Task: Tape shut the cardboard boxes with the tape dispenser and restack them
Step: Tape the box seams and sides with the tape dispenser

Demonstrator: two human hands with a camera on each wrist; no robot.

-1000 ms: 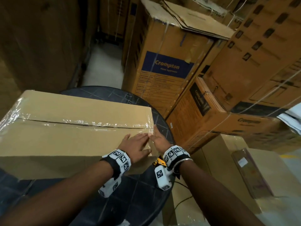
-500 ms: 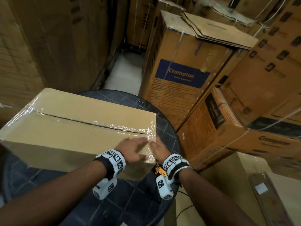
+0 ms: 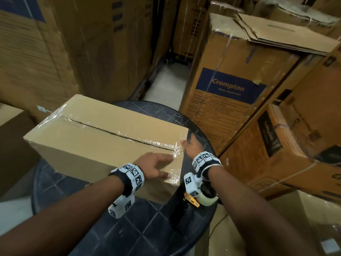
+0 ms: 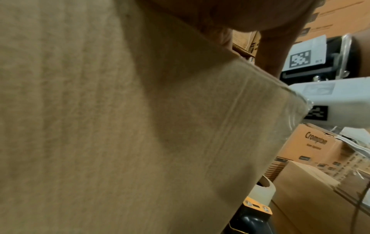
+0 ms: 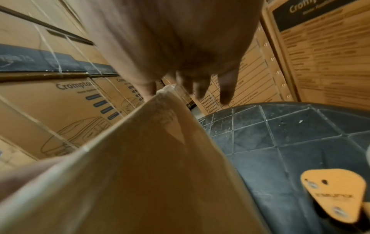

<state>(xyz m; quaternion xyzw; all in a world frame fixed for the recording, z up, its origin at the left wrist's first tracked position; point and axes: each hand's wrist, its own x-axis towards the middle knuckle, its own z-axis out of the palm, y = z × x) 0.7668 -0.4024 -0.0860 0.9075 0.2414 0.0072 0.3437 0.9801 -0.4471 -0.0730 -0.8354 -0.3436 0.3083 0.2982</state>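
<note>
A round dark table (image 3: 147, 224) with a tiled top is seen among stacked cartons. A taped box (image 3: 103, 143) is set on its far left part, and a tape dispenser (image 3: 201, 197) is seen at its near right edge.

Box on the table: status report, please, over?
Left hand flat on box, right hand at its taped end. Seam taped. Tape dispenser lying on table beside the box. Nothing blocking.
</note>
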